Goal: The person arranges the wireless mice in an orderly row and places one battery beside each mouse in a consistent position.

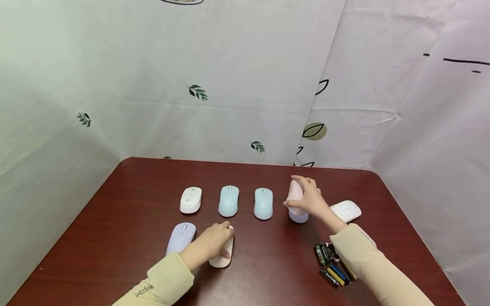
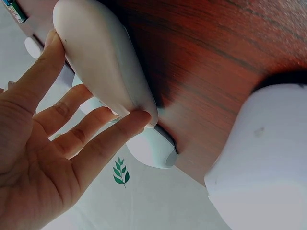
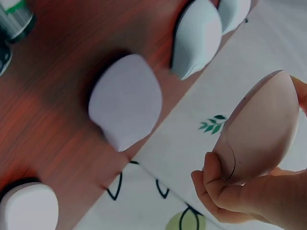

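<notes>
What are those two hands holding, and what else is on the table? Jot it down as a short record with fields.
Surface: reddish-brown table
Left hand: grips a cream mouse
Right hand: holds a pink mouse, raised
Far row: white mouse, two light-blue mice, lavender mouse, second white mouse
Near left: second lavender mouse
Near right: small batteries

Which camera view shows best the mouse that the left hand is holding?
The left wrist view: the pale mouse appears large and close there, and the left hand covers only parts near its edges. The head view shows it much smaller, partly hidden by the same hand. I cannot find it in the right wrist view.
</notes>
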The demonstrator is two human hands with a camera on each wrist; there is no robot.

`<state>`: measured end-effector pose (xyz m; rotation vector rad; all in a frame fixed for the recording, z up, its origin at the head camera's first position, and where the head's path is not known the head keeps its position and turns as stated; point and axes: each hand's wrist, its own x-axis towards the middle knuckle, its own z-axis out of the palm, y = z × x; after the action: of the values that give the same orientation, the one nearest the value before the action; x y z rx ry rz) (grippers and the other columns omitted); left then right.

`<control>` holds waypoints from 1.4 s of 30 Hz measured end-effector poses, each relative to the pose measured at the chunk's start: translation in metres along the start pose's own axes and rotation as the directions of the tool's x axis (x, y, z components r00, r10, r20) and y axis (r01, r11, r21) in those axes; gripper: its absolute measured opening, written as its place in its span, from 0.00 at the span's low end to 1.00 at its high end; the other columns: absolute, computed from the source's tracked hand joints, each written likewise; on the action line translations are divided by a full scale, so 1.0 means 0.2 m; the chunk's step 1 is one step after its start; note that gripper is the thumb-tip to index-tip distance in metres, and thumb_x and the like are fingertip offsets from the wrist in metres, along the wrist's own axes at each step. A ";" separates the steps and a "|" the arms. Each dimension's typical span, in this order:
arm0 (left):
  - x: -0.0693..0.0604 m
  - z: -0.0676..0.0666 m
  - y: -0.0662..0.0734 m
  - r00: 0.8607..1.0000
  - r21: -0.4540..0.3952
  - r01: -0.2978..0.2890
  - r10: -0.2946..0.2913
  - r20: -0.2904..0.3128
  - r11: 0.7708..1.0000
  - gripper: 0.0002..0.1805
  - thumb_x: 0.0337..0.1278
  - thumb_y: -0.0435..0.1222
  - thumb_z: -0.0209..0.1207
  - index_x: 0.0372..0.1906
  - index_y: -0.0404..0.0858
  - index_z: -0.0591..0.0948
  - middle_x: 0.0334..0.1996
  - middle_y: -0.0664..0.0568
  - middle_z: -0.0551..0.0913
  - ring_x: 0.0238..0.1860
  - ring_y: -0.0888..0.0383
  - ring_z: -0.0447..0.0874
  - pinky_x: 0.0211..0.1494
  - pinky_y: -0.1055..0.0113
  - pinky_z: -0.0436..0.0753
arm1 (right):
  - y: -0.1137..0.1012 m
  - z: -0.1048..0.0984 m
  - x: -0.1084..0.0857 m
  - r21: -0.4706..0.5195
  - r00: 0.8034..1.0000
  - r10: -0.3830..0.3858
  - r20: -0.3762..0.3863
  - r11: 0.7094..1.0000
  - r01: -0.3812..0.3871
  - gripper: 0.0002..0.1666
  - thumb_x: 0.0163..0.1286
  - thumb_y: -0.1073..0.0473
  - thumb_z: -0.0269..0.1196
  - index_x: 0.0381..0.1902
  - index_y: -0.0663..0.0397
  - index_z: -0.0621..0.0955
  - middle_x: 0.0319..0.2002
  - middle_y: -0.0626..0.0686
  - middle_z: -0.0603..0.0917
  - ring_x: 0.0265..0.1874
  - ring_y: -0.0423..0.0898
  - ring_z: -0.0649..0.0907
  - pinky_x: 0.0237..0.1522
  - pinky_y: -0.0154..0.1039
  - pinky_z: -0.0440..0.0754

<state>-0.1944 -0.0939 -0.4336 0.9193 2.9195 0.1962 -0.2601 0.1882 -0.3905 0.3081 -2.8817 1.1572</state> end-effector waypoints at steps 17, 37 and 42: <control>0.00 -0.01 0.00 1.000 -0.015 -0.012 0.012 -0.017 1.000 0.23 0.29 0.41 0.74 0.34 0.36 0.79 0.34 0.47 0.75 0.33 0.47 0.75 0.34 0.57 0.77 | -0.13 0.26 -0.23 -0.038 0.987 -0.159 -0.038 0.987 0.157 0.47 0.43 0.59 0.74 0.64 0.51 0.69 0.64 0.69 0.60 0.53 0.69 0.66 0.44 0.59 0.72; 0.00 0.00 -0.01 1.000 0.009 0.000 0.001 -0.011 1.000 0.22 0.30 0.42 0.74 0.34 0.37 0.79 0.33 0.48 0.75 0.33 0.47 0.76 0.35 0.57 0.78 | -0.13 0.46 -0.36 -0.100 0.957 -0.252 0.145 0.958 0.267 0.46 0.40 0.60 0.75 0.60 0.58 0.71 0.59 0.72 0.65 0.49 0.66 0.69 0.43 0.54 0.72; 0.00 0.01 -0.02 1.000 0.016 -0.013 0.013 -0.013 1.000 0.22 0.32 0.42 0.73 0.35 0.37 0.79 0.33 0.48 0.75 0.33 0.48 0.76 0.35 0.58 0.77 | -0.14 0.48 -0.37 -0.111 0.955 -0.241 0.175 0.958 0.263 0.46 0.40 0.60 0.76 0.60 0.58 0.71 0.58 0.71 0.66 0.48 0.64 0.69 0.42 0.53 0.73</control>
<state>-0.1954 -0.0967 -0.4355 0.9435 2.9320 0.1810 -0.1774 0.1158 -0.4478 0.7723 -2.9198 0.9320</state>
